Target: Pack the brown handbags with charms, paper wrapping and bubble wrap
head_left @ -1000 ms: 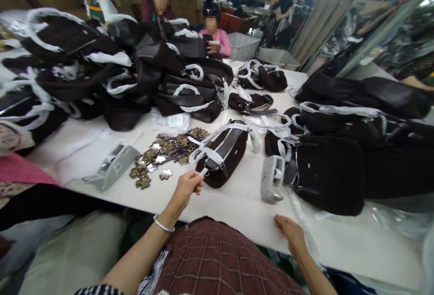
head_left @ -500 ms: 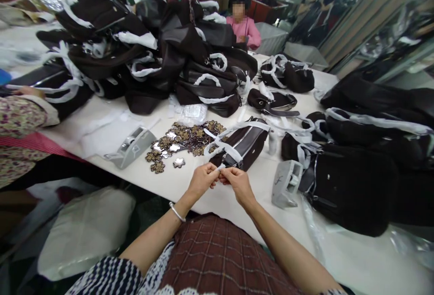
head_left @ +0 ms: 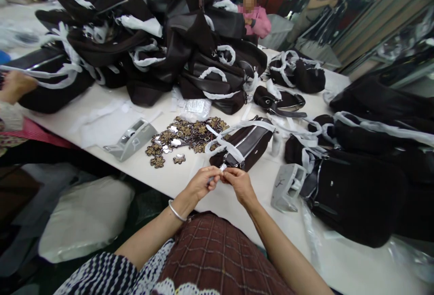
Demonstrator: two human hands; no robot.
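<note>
at the middle of the frame we see both bare hands brought together, fingertips meeting just in front of a small dark bag (head_left: 258, 145). left hand (head_left: 203, 183): thumb and finger pinched on a small white strip (head_left: 223, 167); we note a bangle (head_left: 176, 211) at its wrist. right hand (head_left: 239, 183): fingertips pinched at the lower end of that strip, partly hidden from us. the bag lies slantwise on the pale surface (head_left: 356, 265), its straps in white wrapping (head_left: 235, 151).

left of the bag, near centre, we record a loose pile of flower-shaped tags (head_left: 200, 133), with one tag (head_left: 179, 159) lying a little apart. a grey tape dispenser (head_left: 131, 140) sits left of the pile; a second dispenser (head_left: 287, 189) stands right of the hands, just beside a large dark bag (head_left: 362, 195). upper left, we find a heap of dark bags (head_left: 190, 37) with wrapped handles. another person's hand (head_left: 18, 86) shows at the left edge; a person in pink (head_left: 260, 20) is at upper centre.
</note>
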